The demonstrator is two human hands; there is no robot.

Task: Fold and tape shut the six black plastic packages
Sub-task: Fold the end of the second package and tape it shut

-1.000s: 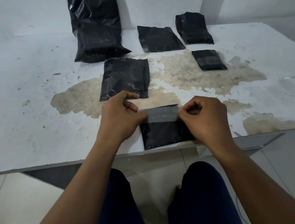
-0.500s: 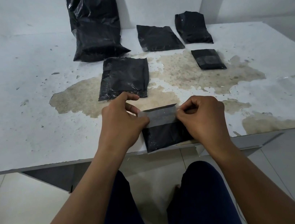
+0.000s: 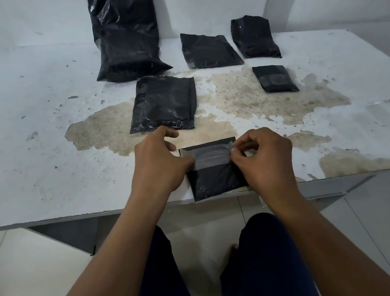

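Observation:
A small folded black package (image 3: 214,180) lies at the near table edge, its lower end hanging slightly over. A strip of clear tape (image 3: 211,156) stretches across its upper part. My left hand (image 3: 159,165) pinches the strip's left end, my right hand (image 3: 263,157) pinches its right end. Five more black packages lie farther back: a medium one (image 3: 164,103) just beyond my left hand, a large one (image 3: 124,37) leaning on the wall, a flat one (image 3: 209,49), a bulky one (image 3: 255,37) and a small taped one (image 3: 275,78).
The white table (image 3: 27,158) has worn brown patches of missing paint in its middle and at the near right. A white wall stands behind it. My legs in dark trousers and a glossy tiled floor (image 3: 32,283) show below the edge.
The tape strip has come down from above the near package onto its upper part. Both hands have lowered with it and stay pinched on its ends.

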